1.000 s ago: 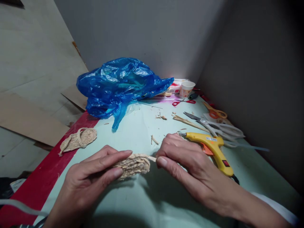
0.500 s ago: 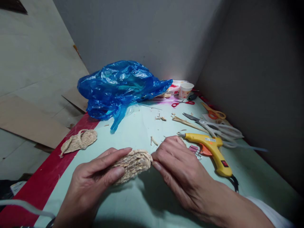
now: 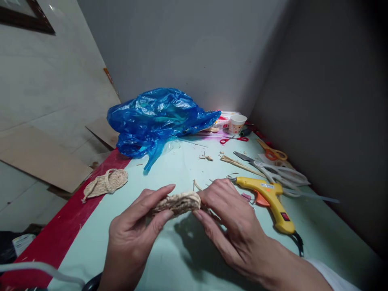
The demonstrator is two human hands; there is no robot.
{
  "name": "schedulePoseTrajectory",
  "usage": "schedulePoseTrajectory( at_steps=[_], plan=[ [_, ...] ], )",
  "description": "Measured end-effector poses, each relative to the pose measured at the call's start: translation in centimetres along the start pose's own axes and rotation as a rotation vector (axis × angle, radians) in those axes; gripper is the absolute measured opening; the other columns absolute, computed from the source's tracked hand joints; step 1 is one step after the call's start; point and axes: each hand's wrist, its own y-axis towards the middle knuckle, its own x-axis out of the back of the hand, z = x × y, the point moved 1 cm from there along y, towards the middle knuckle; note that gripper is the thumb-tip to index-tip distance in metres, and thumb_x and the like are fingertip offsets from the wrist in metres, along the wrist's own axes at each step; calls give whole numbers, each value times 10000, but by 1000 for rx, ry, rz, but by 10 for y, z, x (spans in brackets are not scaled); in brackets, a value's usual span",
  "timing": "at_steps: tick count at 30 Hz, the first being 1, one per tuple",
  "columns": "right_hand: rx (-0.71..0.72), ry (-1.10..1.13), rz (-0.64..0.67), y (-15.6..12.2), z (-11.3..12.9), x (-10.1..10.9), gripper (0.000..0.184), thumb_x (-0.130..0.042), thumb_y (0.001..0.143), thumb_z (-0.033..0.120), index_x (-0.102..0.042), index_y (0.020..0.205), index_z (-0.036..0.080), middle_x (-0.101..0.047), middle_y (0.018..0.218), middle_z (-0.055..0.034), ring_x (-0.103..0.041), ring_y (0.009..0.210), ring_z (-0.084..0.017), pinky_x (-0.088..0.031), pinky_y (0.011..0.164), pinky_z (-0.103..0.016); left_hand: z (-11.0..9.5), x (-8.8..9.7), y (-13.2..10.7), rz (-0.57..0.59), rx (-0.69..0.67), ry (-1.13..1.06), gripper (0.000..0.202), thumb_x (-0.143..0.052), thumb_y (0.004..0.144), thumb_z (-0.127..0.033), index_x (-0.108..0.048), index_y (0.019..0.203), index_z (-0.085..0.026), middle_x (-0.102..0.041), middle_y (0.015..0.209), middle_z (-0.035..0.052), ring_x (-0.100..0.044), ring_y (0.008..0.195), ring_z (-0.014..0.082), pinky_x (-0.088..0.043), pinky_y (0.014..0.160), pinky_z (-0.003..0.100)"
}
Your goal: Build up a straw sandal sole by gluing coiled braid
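Observation:
Above the table, a small woven straw slipper sole (image 3: 182,203) is held nearly edge-on between my hands. My left hand (image 3: 142,222) grips its left end, thumb below and fingers on top. At the right end my right hand (image 3: 227,218) pinches the edge, and part of a straw strand shows under its fingers. The palm side of that hand is hidden. A finished-looking woven straw slipper (image 3: 106,184) with a strap lies to the left, on the table's red border.
A yellow glue gun (image 3: 266,192) lies right of my right hand, near large scissors (image 3: 263,165), orange scissors (image 3: 273,152) and red scissors (image 3: 234,140). Straw stalks (image 3: 241,165) lie behind. A blue plastic bag (image 3: 163,115) and a paper cup (image 3: 237,123) stand at the back.
The straw sole has tipped from showing its flat face to nearly edge-on. My right fingers have moved onto its right end; my left hand has shifted slightly right. The view has tilted a little.

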Motion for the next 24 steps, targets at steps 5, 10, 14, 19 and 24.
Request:
schedulePoseTrajectory(
  at_steps=[5, 10, 14, 19, 24],
  plan=[
    [306, -305, -66, -3, 4, 7, 176, -549, 868, 136, -631, 1024, 145, -662, 803, -63, -505, 711, -176, -357, 756, -384, -6, -7, 1, 0, -16, 59, 345, -630, 875, -143, -768, 1138, -318, -758, 1152, 30, -684, 1110, 236, -550, 995, 374],
    [509, -482, -245, -4, 4, 11, 161, -578, 864, 127, -707, 959, 149, -714, 789, -50, -568, 658, -165, -415, 713, -380, -14, -11, -2, -133, 255, -151, 429, -731, 828, -236, -667, 1248, -291, -654, 1340, 58, -635, 1191, 252, -523, 977, 336],
    [525, -550, -249, -2, -1, 12, 155, -590, 895, 126, -725, 971, 140, -727, 780, -45, -578, 636, -160, -420, 701, -379, -27, -17, -15, -97, 605, -599, 291, -738, 840, -396, -686, 1042, -194, -729, 937, 77, -669, 837, 203, -534, 703, 278],
    [546, -569, -222, -2, -4, 6, 217, -521, 938, 111, -724, 1014, 103, -740, 838, -79, -608, 703, -189, -427, 744, -411, -42, -23, -19, -12, 722, -825, 281, -727, 843, -362, -705, 1055, -178, -720, 962, 95, -611, 765, 185, -500, 651, 288],
    [487, -515, -125, -8, -3, 0, 224, -571, 895, 97, -688, 1086, 113, -735, 915, -88, -593, 792, -206, -418, 852, -451, -36, -23, -13, -26, 679, -756, 304, -748, 806, -238, -701, 1102, -192, -741, 1007, 82, -623, 750, 159, -483, 663, 252]
  ],
)
